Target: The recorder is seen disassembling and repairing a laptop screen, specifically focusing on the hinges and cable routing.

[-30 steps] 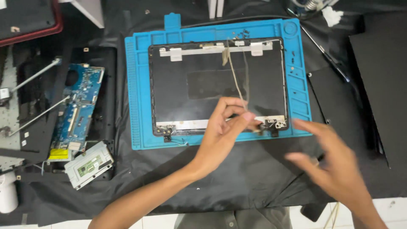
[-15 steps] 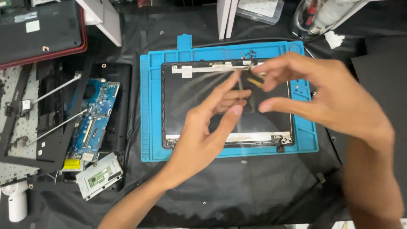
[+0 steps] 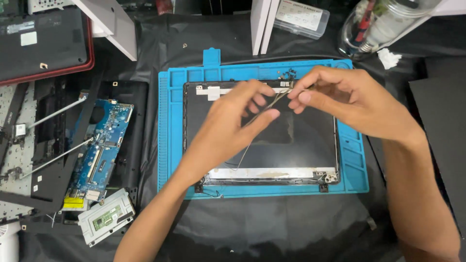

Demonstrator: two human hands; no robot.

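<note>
Over the blue mat [image 3: 170, 121] on our tabletop, both our hands pinch a thin cable [image 3: 276, 98] above the black laptop lid [image 3: 301, 140]: left hand [image 3: 233, 121] fingers closed on it, right hand [image 3: 344, 99] gripping its upper end.

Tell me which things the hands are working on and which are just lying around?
Being worked on:
- left hand and right hand, pinching a thin cable
- black laptop lid under the cable
- blue mat holding the lid

Just lying about:
- blue circuit board
- grey touchpad
- red-edged laptop
- clear parts box
- clear jar
</note>
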